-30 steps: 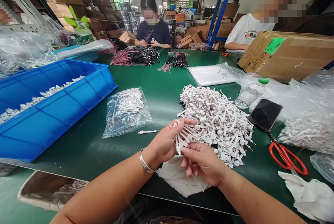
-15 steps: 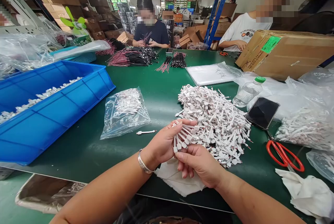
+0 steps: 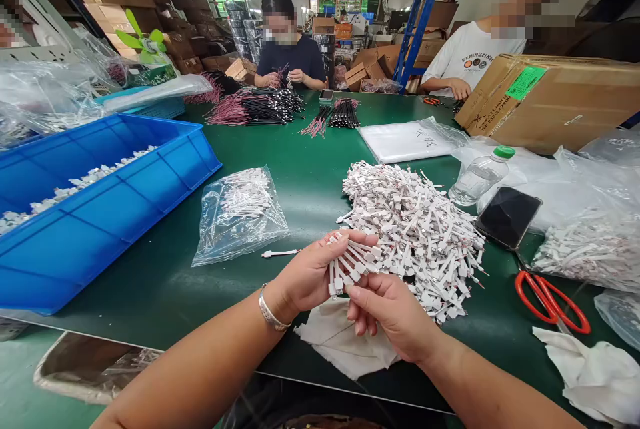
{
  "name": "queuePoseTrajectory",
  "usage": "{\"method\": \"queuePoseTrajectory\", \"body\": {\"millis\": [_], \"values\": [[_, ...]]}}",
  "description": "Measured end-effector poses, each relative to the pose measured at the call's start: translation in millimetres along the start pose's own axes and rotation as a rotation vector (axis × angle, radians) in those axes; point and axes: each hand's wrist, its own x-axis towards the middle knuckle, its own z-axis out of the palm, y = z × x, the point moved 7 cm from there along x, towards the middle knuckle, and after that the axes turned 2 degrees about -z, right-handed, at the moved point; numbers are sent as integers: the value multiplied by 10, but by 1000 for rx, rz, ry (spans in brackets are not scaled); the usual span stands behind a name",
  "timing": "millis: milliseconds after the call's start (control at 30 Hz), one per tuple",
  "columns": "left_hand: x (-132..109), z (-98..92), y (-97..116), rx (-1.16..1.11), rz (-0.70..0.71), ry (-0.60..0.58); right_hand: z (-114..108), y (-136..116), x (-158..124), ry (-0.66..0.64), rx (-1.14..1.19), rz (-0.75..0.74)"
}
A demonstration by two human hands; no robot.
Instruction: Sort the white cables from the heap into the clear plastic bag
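Watching from afar, I see a plastic bag of wires on the green table, then my left hand clenching a bunch of white wires, my right hand touching its ends, firmness of grip unclear, and a wire pile just beside them.

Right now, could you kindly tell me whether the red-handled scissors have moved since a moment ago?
No, the red-handled scissors have not moved; they lie in the same spot, below and to the right of the black phone on the table.
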Motion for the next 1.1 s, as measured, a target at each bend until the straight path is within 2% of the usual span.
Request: {"method": "queuePoseTrajectory", "body": {"millis": [433,733,1100], "values": [[36,-140,-7,-116,22,158,-22,7,-15,-5,32,62],[29,-130,-32,-74,-1,132,-14,48,8,-32,71,91],[32,-121,-19,-40,-8,127,12,6,-26,-46,17,48]]}}
